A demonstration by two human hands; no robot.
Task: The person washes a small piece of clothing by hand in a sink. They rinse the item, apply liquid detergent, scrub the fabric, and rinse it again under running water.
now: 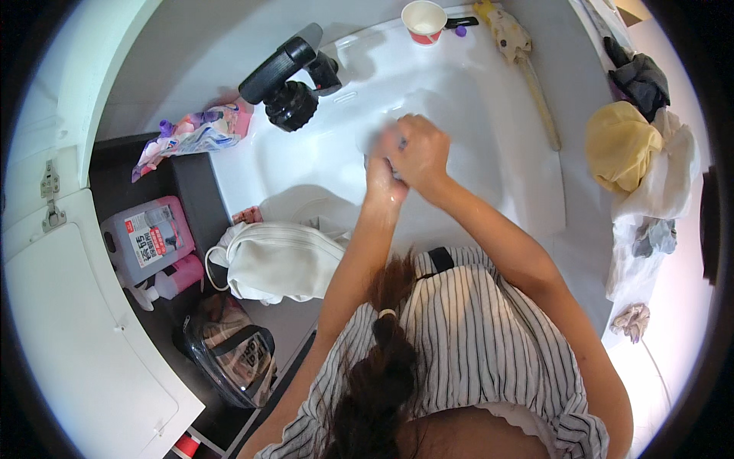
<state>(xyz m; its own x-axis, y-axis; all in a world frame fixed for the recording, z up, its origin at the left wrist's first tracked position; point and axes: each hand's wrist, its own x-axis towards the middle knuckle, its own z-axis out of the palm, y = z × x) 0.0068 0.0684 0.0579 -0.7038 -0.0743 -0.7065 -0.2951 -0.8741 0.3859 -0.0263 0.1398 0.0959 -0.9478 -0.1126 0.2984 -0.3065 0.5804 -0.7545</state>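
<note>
My left hand (383,175) and my right hand (425,150) are pressed together over a white sink basin (470,109). Wet skin shines on the left wrist. Between the palms, bits of a small grey-blue cloth (395,170) show; most of it is covered by my fingers. The fingertips on the left side are blurred. Up and to the left of my hands, a black faucet (291,86) reaches over the basin. I cannot tell whether water is running from it.
A paper cup (424,23) and a long-handled yellowish tool (530,74) rest along the basin's rim. Left are a refill pouch (198,132), a jug (152,238), a pink bottle (178,278), a white bag (287,261), and a clear zipped bag (235,350). Garments (622,146) lie right.
</note>
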